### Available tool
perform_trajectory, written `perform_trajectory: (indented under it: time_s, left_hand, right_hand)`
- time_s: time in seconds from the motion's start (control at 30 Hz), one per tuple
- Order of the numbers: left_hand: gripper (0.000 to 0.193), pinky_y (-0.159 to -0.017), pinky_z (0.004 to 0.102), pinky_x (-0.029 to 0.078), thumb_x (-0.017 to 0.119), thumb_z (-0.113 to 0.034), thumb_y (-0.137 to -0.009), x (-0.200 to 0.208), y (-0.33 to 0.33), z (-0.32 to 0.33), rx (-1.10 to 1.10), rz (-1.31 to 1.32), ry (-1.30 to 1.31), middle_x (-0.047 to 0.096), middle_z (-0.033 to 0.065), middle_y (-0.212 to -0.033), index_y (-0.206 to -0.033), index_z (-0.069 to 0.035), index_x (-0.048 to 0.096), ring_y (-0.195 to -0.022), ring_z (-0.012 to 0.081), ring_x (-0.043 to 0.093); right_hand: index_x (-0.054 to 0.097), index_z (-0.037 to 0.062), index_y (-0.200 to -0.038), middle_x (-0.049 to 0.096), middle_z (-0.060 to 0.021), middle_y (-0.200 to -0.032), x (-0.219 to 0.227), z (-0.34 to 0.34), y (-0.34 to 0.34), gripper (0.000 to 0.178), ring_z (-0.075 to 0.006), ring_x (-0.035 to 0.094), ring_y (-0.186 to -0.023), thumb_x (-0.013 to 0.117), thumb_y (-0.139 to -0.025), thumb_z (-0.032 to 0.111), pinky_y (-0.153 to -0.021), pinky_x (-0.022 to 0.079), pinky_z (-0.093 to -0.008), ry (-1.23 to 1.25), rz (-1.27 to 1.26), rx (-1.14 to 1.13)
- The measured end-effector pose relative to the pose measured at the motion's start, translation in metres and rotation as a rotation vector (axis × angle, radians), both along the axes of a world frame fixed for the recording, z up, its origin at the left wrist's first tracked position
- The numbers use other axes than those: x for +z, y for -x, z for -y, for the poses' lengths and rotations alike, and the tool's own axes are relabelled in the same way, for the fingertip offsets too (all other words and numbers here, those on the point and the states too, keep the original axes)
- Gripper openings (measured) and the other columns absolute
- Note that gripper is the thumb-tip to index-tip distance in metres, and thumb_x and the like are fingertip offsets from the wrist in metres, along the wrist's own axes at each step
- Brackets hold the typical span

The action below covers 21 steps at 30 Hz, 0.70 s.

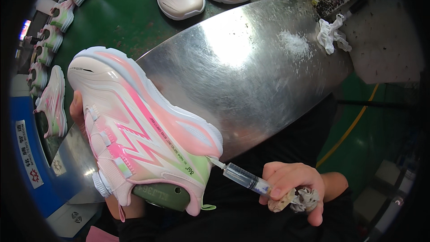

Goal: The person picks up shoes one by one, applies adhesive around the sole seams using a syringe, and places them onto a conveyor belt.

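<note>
A pink, white and pale green sneaker (112, 80) is held up on its side, toe to the upper left. My left hand (77, 107) supports it from behind, mostly hidden, with fingers curled at the forefoot. Inside the shoe's collar shows a dark green shoe last (161, 196). My right hand (291, 181) grips a clear syringe (242, 178). The syringe's nozzle meets the heel where the upper joins the white sole. A brownish piece covers the plunger end beside my thumb, and a crumpled grey wipe (306, 199) sits against my fingers.
Beneath lies a shiny metal plate (268, 94) with white powder smears. A crumpled white tissue (331, 36) rests at its right end. Several pale shoes (179, 0) stand at the back on a green surface (121, 22). More pink-green shoes (53, 103) line the left.
</note>
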<state>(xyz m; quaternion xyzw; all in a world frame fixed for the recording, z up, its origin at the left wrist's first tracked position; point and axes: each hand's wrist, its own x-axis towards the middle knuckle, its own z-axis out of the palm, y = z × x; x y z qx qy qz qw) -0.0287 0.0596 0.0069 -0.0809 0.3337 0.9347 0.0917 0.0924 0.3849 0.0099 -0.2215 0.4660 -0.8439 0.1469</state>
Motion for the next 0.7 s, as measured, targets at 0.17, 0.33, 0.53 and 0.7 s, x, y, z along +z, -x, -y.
perform_trajectory:
  time_s: [0.17, 0.33, 0.53, 0.7]
  left_hand:
    - [0.052, -0.091, 0.0402, 0.049, 0.056, -0.041, -0.086, -0.001, 0.002, -0.012, -0.034, 0.032, 0.011, 0.061, 0.0134, -0.114, -0.121, -0.004, 0.052, -0.102, 0.0254, 0.060]
    - [0.052, -0.091, 0.0406, 0.049, 0.056, -0.041, -0.086, 0.006, -0.004, -0.008, -0.034, 0.096, 0.061, 0.061, 0.0135, -0.114, -0.121, -0.003, 0.052, -0.102, 0.0256, 0.061]
    - [0.052, -0.091, 0.0415, 0.048, 0.056, -0.042, -0.086, -0.005, -0.035, 0.044, -0.010, 0.280, 0.210, 0.061, 0.0142, -0.113, -0.119, -0.003, 0.053, -0.101, 0.0262, 0.061]
    - [0.053, -0.093, 0.0426, 0.046, 0.058, -0.042, -0.083, -0.019, -0.079, 0.101, -0.034, -0.005, 0.757, 0.061, 0.0174, -0.113, -0.117, -0.001, 0.054, -0.103, 0.0284, 0.060]
  right_hand:
    - [0.056, -0.0043, -0.115, 0.067, -0.0139, -0.096, -0.007, -0.004, 0.000, 0.075, -0.0209, 0.064, -0.085, 0.068, -0.076, 0.058, -0.067, 0.037, -0.0276, 0.006, -0.012, -0.011]
    - [0.055, -0.0044, -0.117, 0.068, -0.0115, -0.097, -0.014, -0.001, 0.001, 0.077, -0.0170, 0.063, -0.085, 0.073, -0.072, 0.056, -0.070, 0.035, -0.0256, 0.028, -0.004, 0.013]
    - [0.055, -0.0036, -0.119, 0.066, -0.0105, -0.101, -0.026, 0.001, 0.005, 0.076, -0.0154, 0.058, -0.086, 0.075, -0.071, 0.052, -0.071, 0.035, -0.0265, 0.033, -0.050, -0.026]
    - [0.056, -0.0016, -0.119, 0.065, -0.0082, -0.100, -0.031, 0.008, 0.009, 0.075, -0.0159, 0.054, -0.081, 0.076, -0.071, 0.052, -0.070, 0.036, -0.0274, -0.020, -0.078, -0.007]
